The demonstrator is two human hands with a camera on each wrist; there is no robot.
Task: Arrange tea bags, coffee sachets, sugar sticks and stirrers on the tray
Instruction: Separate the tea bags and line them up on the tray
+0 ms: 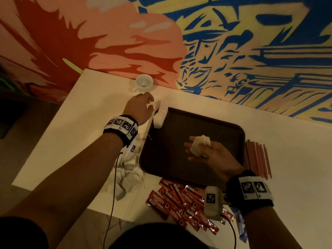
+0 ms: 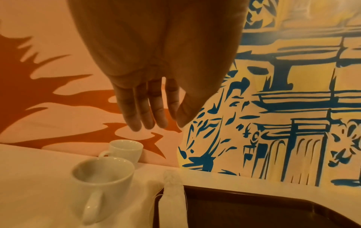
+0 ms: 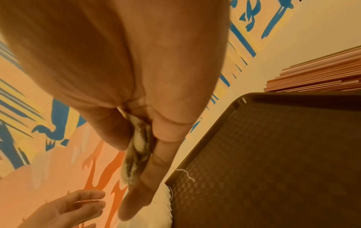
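Note:
A dark brown tray (image 1: 224, 130) lies on the white table, its floor mostly bare. Several white tea bags (image 1: 159, 116) rest over its far-left corner, also seen as tea bags (image 2: 173, 194) in the left wrist view. My left hand (image 1: 150, 105) hovers just left of them with straight, empty fingers (image 2: 146, 111). Above the tray's middle my right hand (image 1: 187, 150) is palm up, and its thumb pins a bunch of tea bags (image 1: 200, 145) against the fingers; the pinched tea bags (image 3: 136, 151) show in the right wrist view.
Red coffee sachets (image 1: 183, 200) lie heaped at the tray's near edge. Pink stirrers (image 1: 256, 159) are stacked to its right. A pile of loose tea bags (image 1: 129, 177) sits to its left. Two white cups (image 2: 101, 182) stand by the painted wall. A blue packet (image 1: 240, 225) lies near my right wrist.

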